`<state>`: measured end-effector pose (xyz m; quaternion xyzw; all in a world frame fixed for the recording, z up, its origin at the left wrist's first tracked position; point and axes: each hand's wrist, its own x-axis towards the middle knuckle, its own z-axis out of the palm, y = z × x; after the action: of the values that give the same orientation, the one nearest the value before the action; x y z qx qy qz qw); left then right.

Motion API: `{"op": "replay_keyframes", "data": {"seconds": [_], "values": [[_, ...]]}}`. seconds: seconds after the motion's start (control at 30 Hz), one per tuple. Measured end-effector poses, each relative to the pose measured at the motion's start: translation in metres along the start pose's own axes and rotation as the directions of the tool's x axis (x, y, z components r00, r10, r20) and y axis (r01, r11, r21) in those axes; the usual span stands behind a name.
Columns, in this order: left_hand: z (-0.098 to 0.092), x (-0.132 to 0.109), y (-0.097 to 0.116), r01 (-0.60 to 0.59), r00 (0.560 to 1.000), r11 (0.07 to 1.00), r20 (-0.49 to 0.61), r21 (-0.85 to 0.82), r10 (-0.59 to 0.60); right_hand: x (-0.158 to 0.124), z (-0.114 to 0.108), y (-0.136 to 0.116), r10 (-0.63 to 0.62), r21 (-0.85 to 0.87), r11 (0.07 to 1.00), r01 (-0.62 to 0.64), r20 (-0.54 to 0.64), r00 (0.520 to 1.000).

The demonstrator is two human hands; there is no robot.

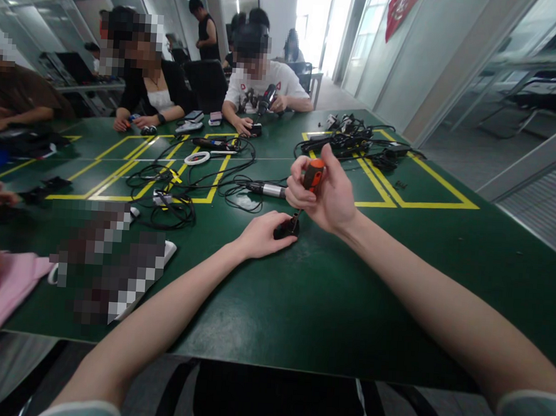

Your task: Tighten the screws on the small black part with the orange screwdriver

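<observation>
My right hand is wrapped round the orange-and-black handle of a screwdriver. The screwdriver points down, its tip at a small black part on the green table. That part sits between the thumb and fingers of my left hand, which holds it against the tabletop. The fingers cover much of it, so I cannot make out its exact kind. Just beyond my hands lies a silver-and-black cylindrical tool with a cable.
Tangled black cables lie at the back right, small dark pieces near them. More cables and a white ring are left of centre. Two blurred-out objects lie at front left. Several people sit around the table; one opposite holds a power tool.
</observation>
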<state>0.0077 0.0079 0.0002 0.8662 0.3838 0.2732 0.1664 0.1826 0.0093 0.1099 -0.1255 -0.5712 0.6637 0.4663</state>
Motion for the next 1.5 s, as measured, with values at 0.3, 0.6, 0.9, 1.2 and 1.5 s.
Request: {"op": "replay_keyframes", "data": {"seconds": [0.3,0.6,0.9,1.2,1.5], "values": [[0.0,0.0,-0.001,0.0,1.0,1.0,0.001,-0.012,0.0,0.001,0.002,0.001,-0.006,-0.019,1.0,0.007,0.055,0.998],[0.0,0.0,0.0,0.003,1.0,1.0,-0.002,-0.022,-0.003,-0.002,0.003,0.001,-0.04,0.021,0.999,0.04,0.023,0.999],[0.001,-0.001,-0.002,-0.005,1.0,0.999,-0.006,-0.033,0.005,-0.002,0.003,-0.001,0.016,-0.02,1.0,-0.014,0.066,0.998],[0.0,-0.001,0.0,0.01,1.0,1.0,-0.004,-0.022,-0.01,-0.003,0.014,0.003,-0.022,-0.023,0.999,0.023,0.05,0.999],[0.0,-0.001,0.0,0.014,1.0,1.0,0.001,-0.025,-0.014,-0.005,0.012,0.007,-0.044,-0.074,0.996,0.047,0.045,0.998]]}}
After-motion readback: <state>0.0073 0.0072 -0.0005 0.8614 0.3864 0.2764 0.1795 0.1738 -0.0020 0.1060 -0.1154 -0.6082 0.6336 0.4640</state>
